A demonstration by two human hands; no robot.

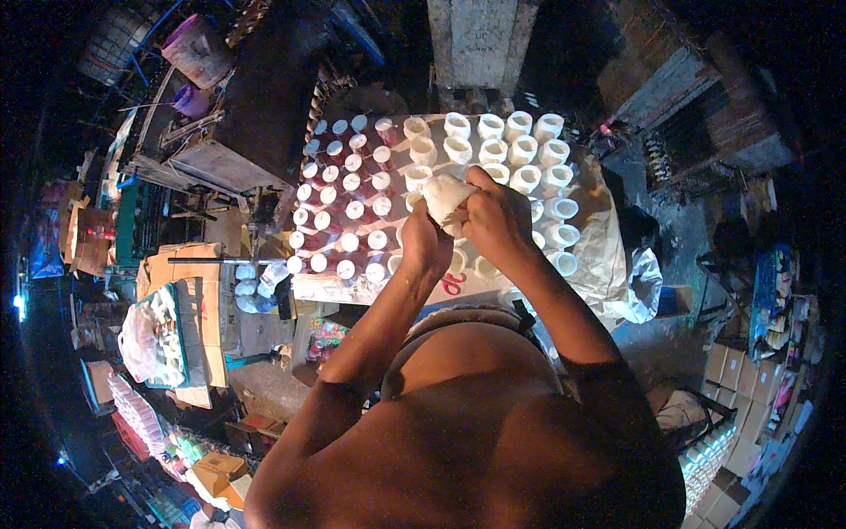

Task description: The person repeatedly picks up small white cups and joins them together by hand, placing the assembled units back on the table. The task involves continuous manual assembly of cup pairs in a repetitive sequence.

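L hand (426,242) & R hand (490,216) are both gripping an off-white, lumpy pc. (448,194), partly covering its matte, rounded surface & holding it above approx. the mid. of the table (423,289). Red marking (454,284) is showing on the table's near edge, dark lettering (483,40) on a board beyond; white open cups (525,179) are standing R, dk-red cylinders (354,210) w/ white tops L.

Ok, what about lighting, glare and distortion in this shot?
Head view: hard light on the table, white cups very bright; head view: corners near-black; head view: stacked cartons lean along the fisheye rim; head view: a small light glares at far left.
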